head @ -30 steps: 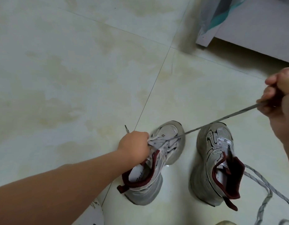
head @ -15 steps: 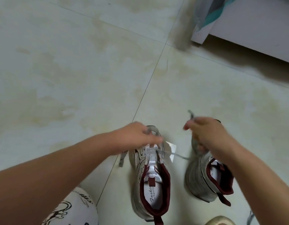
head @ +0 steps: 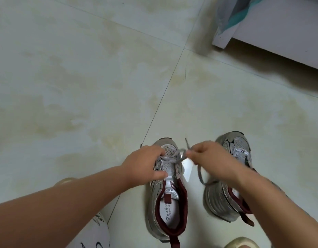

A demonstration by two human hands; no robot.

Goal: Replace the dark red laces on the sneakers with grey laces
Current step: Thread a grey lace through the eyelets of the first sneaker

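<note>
Two grey-and-white sneakers with dark red lining stand on the tiled floor, toes pointing away from me. The left sneaker (head: 168, 204) is upright in the middle; the right sneaker (head: 231, 151) is partly hidden by my right forearm. A grey lace (head: 174, 159) runs across the lowest eyelets of the left sneaker. My left hand (head: 145, 164) rests on that shoe's toe end and pinches the lace at its left side. My right hand (head: 211, 157) pinches the lace's other end beside the shoe; a loop of it (head: 201, 176) hangs below. No dark red lace is in view.
A white furniture panel (head: 272, 31) with a grey-and-teal cloth (head: 233, 13) stands at the top right. My patterned trouser knee (head: 95, 235) is at the bottom left. A beige slipper tip (head: 242, 243) shows at the bottom edge. Pale floor tiles (head: 83, 77) stretch ahead.
My right hand came in from the far right, where it held the lace taut, to beside the left sneaker's toe. The left sneaker now stands straight. The lace hangs slack.
</note>
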